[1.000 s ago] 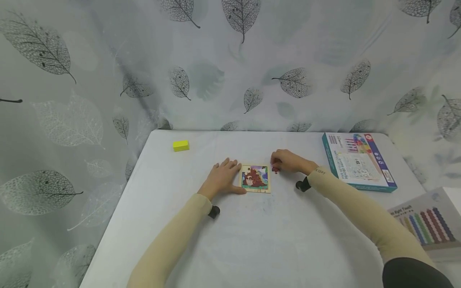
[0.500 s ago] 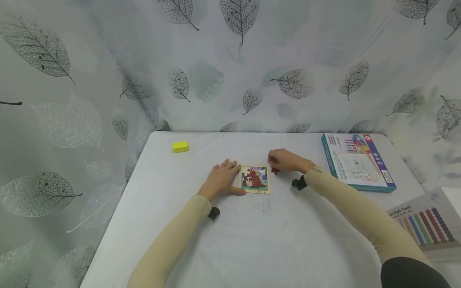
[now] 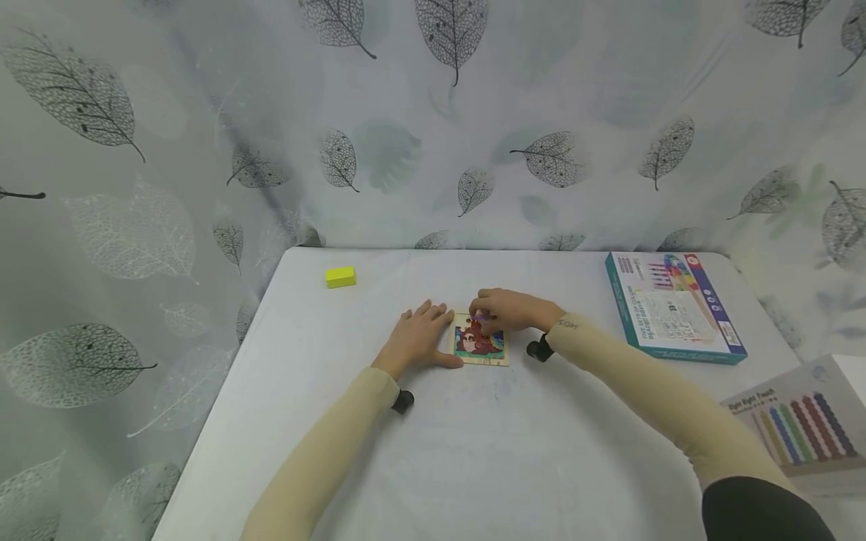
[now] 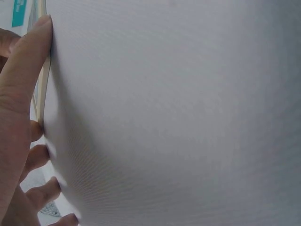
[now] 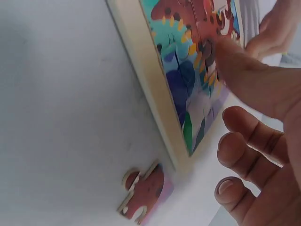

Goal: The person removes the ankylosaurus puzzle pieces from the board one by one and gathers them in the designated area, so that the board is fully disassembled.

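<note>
A small square jigsaw puzzle [image 3: 479, 347] in a pale wooden frame shows a reddish-brown dinosaur with blue, green and purple parts. My left hand [image 3: 421, 336] lies spread at its left side, thumb along the lower left corner. The left wrist view has that thumb [image 4: 28, 61] against the frame's edge. Over the puzzle's upper part, my right hand [image 3: 506, 309] pinches a puzzle piece, mostly hidden behind the thumb [image 5: 244, 70] in the right wrist view. Its other fingers curl loosely above the frame. A loose brown piece [image 5: 143, 193] lies on the table beside the frame's corner.
A yellow block [image 3: 340, 277] sits at the table's back left. A flat teal-edged box [image 3: 676, 308] lies at the back right, and a white box with coloured pens pictured [image 3: 798, 421] stands at the right edge. A leaf-patterned curtain [image 3: 406, 150] hangs behind the white table.
My right hand has moved left, from the loose pieces beside the frame to over the puzzle's upper part. The left hand has stayed at the frame's left side.
</note>
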A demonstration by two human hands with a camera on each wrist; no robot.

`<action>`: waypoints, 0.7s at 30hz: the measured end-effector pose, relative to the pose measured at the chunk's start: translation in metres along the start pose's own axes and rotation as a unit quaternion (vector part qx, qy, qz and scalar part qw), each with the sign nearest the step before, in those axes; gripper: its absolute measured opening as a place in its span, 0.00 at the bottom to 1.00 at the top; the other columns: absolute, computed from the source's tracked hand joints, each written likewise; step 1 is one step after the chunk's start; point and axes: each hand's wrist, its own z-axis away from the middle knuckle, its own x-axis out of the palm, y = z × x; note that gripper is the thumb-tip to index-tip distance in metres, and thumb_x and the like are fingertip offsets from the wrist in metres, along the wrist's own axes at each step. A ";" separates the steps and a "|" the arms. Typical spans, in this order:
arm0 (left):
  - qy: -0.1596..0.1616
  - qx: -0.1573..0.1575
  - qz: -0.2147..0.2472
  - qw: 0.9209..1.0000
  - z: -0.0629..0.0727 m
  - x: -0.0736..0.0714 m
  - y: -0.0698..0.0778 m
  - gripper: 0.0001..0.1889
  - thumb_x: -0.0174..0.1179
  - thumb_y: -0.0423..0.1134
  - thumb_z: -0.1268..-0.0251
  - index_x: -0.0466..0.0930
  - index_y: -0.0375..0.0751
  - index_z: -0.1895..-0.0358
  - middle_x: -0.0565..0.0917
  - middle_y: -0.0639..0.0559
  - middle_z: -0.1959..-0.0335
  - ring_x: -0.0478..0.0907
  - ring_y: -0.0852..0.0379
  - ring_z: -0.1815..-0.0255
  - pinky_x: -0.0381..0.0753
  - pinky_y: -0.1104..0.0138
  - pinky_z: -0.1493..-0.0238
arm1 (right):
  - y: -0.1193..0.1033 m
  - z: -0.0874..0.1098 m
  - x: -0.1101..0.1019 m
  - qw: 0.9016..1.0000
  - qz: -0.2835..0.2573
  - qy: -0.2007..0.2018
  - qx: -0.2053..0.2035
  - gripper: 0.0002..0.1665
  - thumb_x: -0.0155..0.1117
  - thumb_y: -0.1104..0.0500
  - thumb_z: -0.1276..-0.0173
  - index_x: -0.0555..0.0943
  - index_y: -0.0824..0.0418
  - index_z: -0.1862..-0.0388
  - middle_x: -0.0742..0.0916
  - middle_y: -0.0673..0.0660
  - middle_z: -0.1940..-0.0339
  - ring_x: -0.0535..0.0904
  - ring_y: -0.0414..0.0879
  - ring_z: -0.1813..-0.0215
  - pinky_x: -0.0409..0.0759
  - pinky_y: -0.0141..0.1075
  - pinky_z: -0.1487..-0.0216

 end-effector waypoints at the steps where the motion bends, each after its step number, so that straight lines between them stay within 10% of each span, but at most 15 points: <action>1: 0.000 0.001 0.000 1.000 0.000 0.000 0.000 0.57 0.62 0.79 0.53 0.58 0.53 0.21 0.60 0.51 0.18 0.52 0.45 0.16 0.62 0.42 0.22 | -0.001 -0.001 0.001 1.000 0.008 0.000 -0.004 0.21 0.67 0.51 0.29 0.81 0.57 0.41 0.82 0.55 0.53 0.77 0.46 0.53 0.80 0.44 0.46; 21: 0.003 -0.002 -0.004 1.000 0.001 -0.001 0.001 0.56 0.63 0.79 0.53 0.60 0.54 0.22 0.61 0.52 0.19 0.53 0.45 0.16 0.63 0.41 0.23 | -0.009 -0.014 0.007 0.999 0.010 -0.030 0.029 0.18 0.64 0.54 0.27 0.79 0.55 0.41 0.81 0.55 0.53 0.75 0.46 0.53 0.80 0.44 0.44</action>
